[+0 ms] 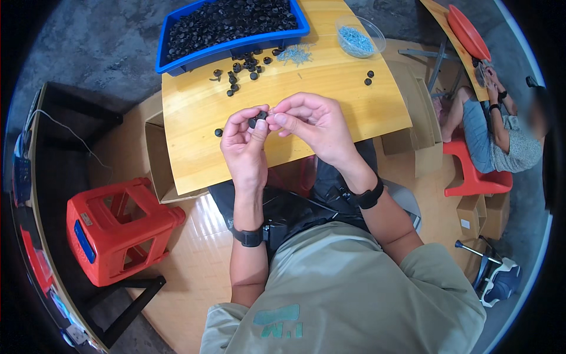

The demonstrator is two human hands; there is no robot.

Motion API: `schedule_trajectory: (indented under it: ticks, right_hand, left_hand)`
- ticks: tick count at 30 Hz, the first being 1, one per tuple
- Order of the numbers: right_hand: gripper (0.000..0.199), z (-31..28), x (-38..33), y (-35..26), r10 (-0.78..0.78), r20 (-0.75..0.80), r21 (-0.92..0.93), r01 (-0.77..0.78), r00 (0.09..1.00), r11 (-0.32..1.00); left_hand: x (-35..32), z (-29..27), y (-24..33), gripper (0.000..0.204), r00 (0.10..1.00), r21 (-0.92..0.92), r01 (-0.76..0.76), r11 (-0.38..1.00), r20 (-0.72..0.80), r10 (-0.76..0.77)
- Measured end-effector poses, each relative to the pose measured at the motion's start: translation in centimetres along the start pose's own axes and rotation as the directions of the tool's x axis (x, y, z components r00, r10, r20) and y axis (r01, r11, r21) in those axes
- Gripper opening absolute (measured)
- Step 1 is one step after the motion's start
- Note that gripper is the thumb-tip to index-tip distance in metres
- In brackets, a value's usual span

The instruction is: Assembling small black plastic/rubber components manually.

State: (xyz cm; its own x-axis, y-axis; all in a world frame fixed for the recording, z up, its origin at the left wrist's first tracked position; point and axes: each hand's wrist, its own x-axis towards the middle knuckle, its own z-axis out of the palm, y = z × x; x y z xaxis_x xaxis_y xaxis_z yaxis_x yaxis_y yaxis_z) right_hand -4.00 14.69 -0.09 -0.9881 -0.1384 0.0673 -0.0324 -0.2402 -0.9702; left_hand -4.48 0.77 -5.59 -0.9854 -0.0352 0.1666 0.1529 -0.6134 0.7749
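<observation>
Hands meet over the bench [194, 159] middle: left hand [244, 147] pinches one black cap [257, 120], right hand [312, 124] fingers closed on it too. Bin [177, 62] at the far edge looks full, so plenty's probably left.

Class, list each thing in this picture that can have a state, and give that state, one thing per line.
Left hand: pinching a small black part.
Right hand: fingers meeting that part.
Blue bin: full of black parts.
Clear bowl: holding pale blue pins.
Red stool: tipped on its side.

Black cap [259, 117] between both hands' fingertips [266, 121]
</observation>
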Motion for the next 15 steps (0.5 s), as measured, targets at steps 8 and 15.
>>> schedule_trajectory:
  ticks: [8,15]
  right_hand:
    - [0.012,-0.3,0.2,-0.2,-0.007,0.014,-0.073,0.008,1.0,0.997]
    - [0.012,-0.8,0.5,-1.3,-0.094,0.087,-0.436,0.123,0.992,0.892]
  left_hand:
    - [0.0,0.6,2.0,0.029,0.999,0.246,-0.035,0.969,0.033,0.027]
    - [-0.6,1.6,2.8,0.032,0.994,0.541,-0.074,0.837,0.107,0.019]
